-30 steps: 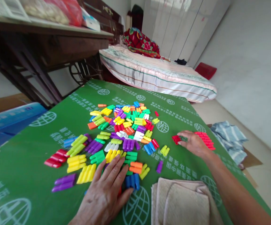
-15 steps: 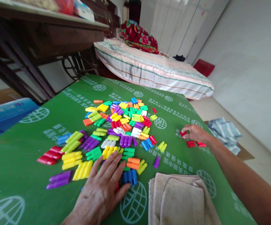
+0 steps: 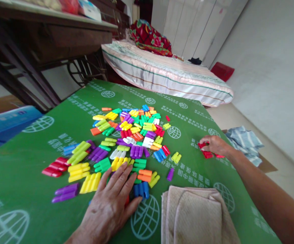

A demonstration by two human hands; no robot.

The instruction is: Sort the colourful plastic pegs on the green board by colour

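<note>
My left hand (image 3: 111, 196) lies flat with its fingers stretched out over several plastic pieces, which look like joined, round-ended tubes. A yellow piece (image 3: 117, 164) shows at its fingertips, and a blue piece (image 3: 141, 190) is beside its thumb. At the right side of the board, my right hand (image 3: 214, 145) is closed, thumb and fingertips on a red plastic piece (image 3: 202, 145). Its fingers partly hide that piece. Just below the hand lies another red piece (image 3: 208, 155), with more red (image 3: 219, 156) under the wrist.
Plastic pieces of many colours, such as a purple one (image 3: 65, 192), spread over the green printed board (image 3: 86, 223). A folded beige cloth (image 3: 197, 213) lies at the front edge. Behind stand a bed (image 3: 167, 74) and a dark wooden table (image 3: 68, 34). A striped cloth (image 3: 245, 144) is on the right.
My right hand has moved slightly right with the red piece, closer to the other red pieces. My left hand stays in place.
</note>
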